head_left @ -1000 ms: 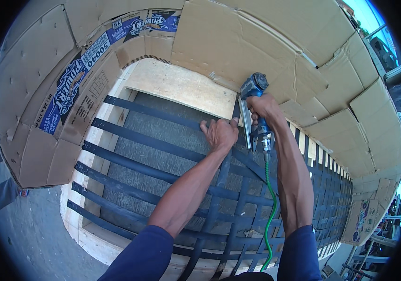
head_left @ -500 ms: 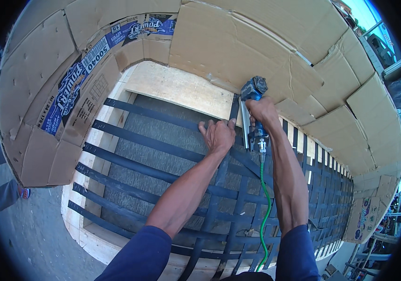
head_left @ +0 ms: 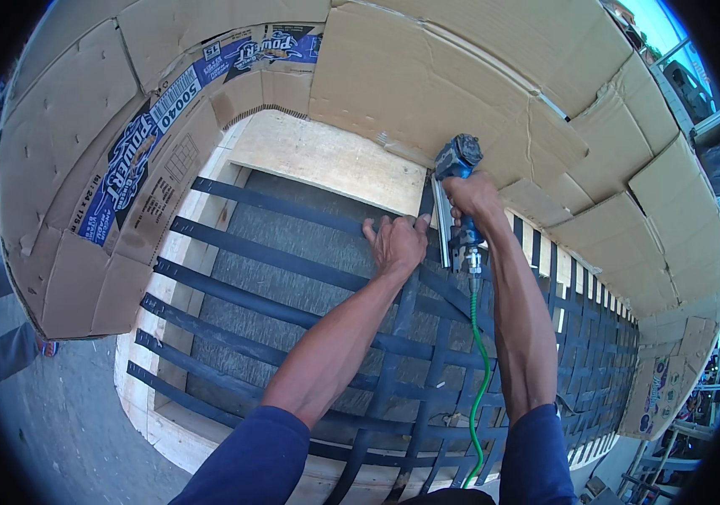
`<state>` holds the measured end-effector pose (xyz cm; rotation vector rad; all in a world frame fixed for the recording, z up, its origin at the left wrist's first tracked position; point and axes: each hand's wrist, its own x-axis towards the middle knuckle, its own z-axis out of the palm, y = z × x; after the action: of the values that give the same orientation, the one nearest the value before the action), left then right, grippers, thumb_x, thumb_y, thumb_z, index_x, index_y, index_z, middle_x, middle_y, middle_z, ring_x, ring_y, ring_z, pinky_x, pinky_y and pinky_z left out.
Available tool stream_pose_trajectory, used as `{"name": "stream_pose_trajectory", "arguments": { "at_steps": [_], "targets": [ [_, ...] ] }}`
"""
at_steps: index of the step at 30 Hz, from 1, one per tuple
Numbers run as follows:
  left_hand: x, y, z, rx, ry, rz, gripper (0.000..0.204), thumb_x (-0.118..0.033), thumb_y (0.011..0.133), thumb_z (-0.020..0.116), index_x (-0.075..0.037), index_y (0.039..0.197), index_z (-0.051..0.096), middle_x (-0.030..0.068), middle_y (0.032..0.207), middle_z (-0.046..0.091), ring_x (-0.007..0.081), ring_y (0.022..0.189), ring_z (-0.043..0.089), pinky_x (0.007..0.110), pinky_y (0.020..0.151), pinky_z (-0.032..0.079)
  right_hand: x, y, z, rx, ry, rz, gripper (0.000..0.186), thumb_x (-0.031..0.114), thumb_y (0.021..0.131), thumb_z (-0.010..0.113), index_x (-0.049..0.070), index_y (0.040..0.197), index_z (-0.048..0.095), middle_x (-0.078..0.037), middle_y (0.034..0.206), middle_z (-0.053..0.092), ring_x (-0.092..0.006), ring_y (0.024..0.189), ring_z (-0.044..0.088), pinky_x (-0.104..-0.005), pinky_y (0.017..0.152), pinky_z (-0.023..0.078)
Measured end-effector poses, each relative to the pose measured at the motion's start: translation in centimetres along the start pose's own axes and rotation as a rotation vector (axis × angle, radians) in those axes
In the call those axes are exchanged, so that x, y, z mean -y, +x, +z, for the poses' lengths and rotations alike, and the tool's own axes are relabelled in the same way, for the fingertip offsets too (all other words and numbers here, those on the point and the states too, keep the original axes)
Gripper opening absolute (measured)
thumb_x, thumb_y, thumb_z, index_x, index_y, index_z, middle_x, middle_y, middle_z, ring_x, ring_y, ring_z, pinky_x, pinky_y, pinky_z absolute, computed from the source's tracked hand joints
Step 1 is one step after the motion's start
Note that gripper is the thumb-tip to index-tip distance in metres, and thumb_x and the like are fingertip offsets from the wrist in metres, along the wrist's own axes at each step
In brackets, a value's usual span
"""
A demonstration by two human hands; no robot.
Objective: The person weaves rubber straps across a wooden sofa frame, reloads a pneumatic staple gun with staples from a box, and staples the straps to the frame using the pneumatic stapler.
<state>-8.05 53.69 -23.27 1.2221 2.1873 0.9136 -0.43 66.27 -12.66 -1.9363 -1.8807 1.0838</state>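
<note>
My right hand (head_left: 476,197) is wrapped round the grip of a blue pneumatic stapler (head_left: 459,154), whose silver magazine reaches down beside my fingers. Its head rests by the far wooden rail (head_left: 334,156), over the end of a black elastic strap (head_left: 426,195). Close by on the left, my left hand (head_left: 400,244) has its fingers bent down onto the straps, with its thumb beside the upright one; the fingertips' hold is partly hidden. Long black straps (head_left: 250,241) cross the wooden frame (head_left: 148,353), stapled at their left ends. Further right they are interwoven.
Cardboard sheets (head_left: 393,76) line the tall, curved back and sides. A green air hose (head_left: 481,370) runs from the stapler down between my forearms. At the left stands another person's leg (head_left: 10,349) on the concrete floor (head_left: 57,412). Inside the frame lies a dark woven fabric (head_left: 250,286).
</note>
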Motion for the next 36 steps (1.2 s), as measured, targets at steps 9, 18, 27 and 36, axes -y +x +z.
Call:
{"name": "stream_pose_trajectory", "arguments": {
  "at_steps": [9,18,27,36],
  "targets": [
    [-0.3,0.1,-0.7,0.019,-0.038,-0.044,0.05,-0.046,0.106,0.056,-0.005,0.098,0.082,0.0197,0.095,0.077,0.0341,0.11,0.068,0.058,0.118,0.022,0.6,-4.6,-1.4,0.092,-0.115,-0.024,0.031,0.022,0.081,0.064,-0.007,0.073,0.069,-0.017,0.062,0.067,-0.0246,0.056,0.069,-0.0426,0.058,0.056],
    [0.9,1.4,0.4,0.072,-0.026,-0.059,0.055,-0.054,0.104,0.056,-0.007,0.097,0.083,0.0194,0.097,0.078,0.0331,0.112,0.07,0.056,0.119,0.021,-0.9,-4.2,-1.2,0.069,-0.055,-0.031,0.027,0.018,0.082,0.061,-0.005,0.069,0.068,-0.015,0.059,0.065,-0.0261,0.052,0.067,-0.0423,0.052,0.054],
    [0.7,0.2,-4.6,0.406,0.098,0.156,0.058,-0.048,0.099,0.065,-0.003,0.135,0.069,0.0213,0.125,0.073,0.0354,0.129,0.063,0.051,0.119,0.026,-7.9,-23.9,-6.7,0.138,-0.008,0.01,0.034,0.027,0.083,0.066,-0.006,0.074,0.067,-0.014,0.06,0.066,-0.0215,0.054,0.067,-0.0388,0.06,0.054],
    [12.2,-32.7,-22.4,0.969,0.303,1.013,0.078,-0.036,0.097,0.072,-0.009,0.161,0.036,0.0208,0.166,0.034,0.0381,0.156,0.03,0.055,0.128,0.028,-21.6,-52.3,-9.2,0.058,0.251,0.42,0.016,0.01,0.086,0.064,-0.002,0.076,0.067,-0.005,0.057,0.059,-0.0133,0.049,0.058,-0.0335,0.048,0.045]
  ]
}}
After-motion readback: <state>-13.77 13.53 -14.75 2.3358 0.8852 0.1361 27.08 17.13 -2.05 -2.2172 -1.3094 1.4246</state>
